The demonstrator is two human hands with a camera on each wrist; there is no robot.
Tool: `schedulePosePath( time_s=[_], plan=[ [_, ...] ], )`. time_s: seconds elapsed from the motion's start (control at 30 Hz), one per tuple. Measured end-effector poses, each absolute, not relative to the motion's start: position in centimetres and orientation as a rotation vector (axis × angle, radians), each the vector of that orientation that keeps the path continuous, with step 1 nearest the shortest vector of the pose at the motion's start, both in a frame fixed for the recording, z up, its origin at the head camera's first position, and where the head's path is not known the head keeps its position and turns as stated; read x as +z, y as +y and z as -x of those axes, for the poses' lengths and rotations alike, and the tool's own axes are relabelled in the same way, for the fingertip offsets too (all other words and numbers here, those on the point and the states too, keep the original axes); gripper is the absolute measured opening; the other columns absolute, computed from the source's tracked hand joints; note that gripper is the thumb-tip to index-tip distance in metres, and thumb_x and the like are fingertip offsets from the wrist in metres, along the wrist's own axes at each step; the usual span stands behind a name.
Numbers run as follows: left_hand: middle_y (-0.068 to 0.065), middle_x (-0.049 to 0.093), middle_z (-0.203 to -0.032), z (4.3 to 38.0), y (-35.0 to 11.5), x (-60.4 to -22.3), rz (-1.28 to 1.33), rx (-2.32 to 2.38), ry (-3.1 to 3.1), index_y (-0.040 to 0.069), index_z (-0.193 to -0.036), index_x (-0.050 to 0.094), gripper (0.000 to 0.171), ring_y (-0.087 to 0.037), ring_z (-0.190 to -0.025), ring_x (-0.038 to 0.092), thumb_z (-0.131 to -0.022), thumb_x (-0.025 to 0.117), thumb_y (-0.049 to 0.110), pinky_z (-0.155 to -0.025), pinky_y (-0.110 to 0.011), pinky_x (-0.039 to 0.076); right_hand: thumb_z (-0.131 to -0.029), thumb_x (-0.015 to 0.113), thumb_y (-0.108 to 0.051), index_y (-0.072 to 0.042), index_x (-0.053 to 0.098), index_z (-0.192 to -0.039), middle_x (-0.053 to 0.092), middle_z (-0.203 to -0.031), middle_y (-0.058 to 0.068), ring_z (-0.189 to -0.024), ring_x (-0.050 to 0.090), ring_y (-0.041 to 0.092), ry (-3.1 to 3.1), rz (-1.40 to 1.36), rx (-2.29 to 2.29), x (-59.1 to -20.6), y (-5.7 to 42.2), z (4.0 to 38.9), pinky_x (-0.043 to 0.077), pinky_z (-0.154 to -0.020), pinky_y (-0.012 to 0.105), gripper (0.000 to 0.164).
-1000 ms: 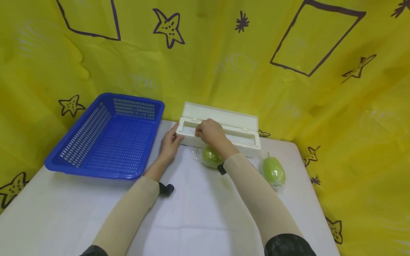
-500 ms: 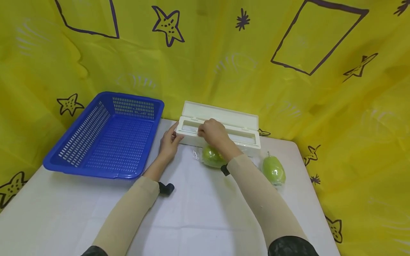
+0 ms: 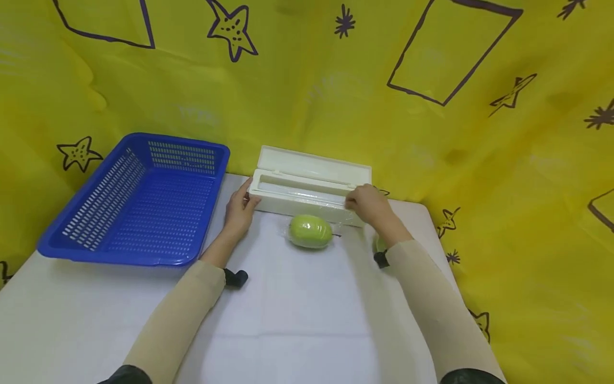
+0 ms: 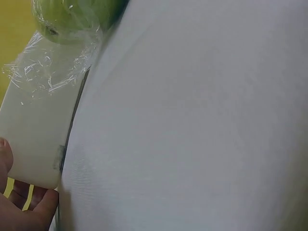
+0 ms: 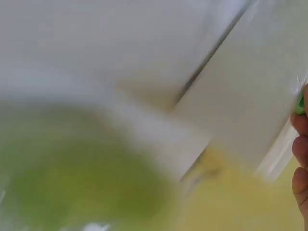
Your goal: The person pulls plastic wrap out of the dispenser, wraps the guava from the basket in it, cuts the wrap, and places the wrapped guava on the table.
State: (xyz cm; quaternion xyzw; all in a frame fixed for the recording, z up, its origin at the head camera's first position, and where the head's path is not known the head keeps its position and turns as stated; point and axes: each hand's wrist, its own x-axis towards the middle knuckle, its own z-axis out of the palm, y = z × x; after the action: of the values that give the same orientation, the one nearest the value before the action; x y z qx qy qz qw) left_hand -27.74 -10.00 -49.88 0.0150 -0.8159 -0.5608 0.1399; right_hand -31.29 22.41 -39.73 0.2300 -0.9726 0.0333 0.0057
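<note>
A long cream cling film dispenser (image 3: pixel 302 205) stands at the back of the table, its lid (image 3: pixel 314 164) raised and a clear film roll inside. My left hand (image 3: pixel 238 213) grips its left end, thumb in front and fingers round the end. At the dispenser's right end, my right hand (image 3: pixel 371 205) pinches a small green slide cutter (image 5: pixel 301 103), mostly covered by the fingers. Film overhangs the front. Just before the dispenser lies a green fruit (image 3: pixel 309 231) wrapped in film. A second green fruit (image 3: pixel 380 244) is largely hidden behind the right wrist.
A blue plastic basket (image 3: pixel 144 262) sits on the left of the white-covered table (image 3: pixel 297 309). Behind and to the right hangs a yellow printed curtain (image 3: pixel 297 96), close to the dispenser's lid. Black wrist mounts stick out at both wrists.
My right hand has slid rightward along the dispenser's front edge, from near its left part to its right end. The left hand keeps its grip. The head view has shifted slightly.
</note>
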Motion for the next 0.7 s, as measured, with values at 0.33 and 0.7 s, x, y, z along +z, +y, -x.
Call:
schedulePosePath(
  time_s=[0.33,0.7],
  plan=[
    [-0.020,0.053,-0.109,27.7,-10.3,-49.5,-0.032,-1.625,-2.409,0.014,-0.156,0.034,0.061,-0.030,-0.096,0.056,-0.101,0.059,0.014,-0.083,-0.035,0.046,-0.094,0.070,-0.019,-0.010,0.077,-0.103,0.074,-0.101,0.008,-0.097,0.065,0.032,-3.057,-0.634,0.123,-39.9,26.7,30.3,0.052,-0.090,0.047,0.015],
    [-0.016,0.051,-0.106,27.6,-10.4,-49.3,-0.053,-1.643,-2.400,0.015,-0.155,0.035,0.060,-0.025,-0.091,0.054,-0.100,0.060,0.014,-0.078,-0.030,0.044,-0.093,0.065,-0.008,-0.011,0.074,-0.084,0.066,-0.082,0.006,-0.080,0.056,0.027,-2.989,-0.643,0.034,-40.7,29.8,29.4,0.050,-0.074,0.042,0.013]
  ],
)
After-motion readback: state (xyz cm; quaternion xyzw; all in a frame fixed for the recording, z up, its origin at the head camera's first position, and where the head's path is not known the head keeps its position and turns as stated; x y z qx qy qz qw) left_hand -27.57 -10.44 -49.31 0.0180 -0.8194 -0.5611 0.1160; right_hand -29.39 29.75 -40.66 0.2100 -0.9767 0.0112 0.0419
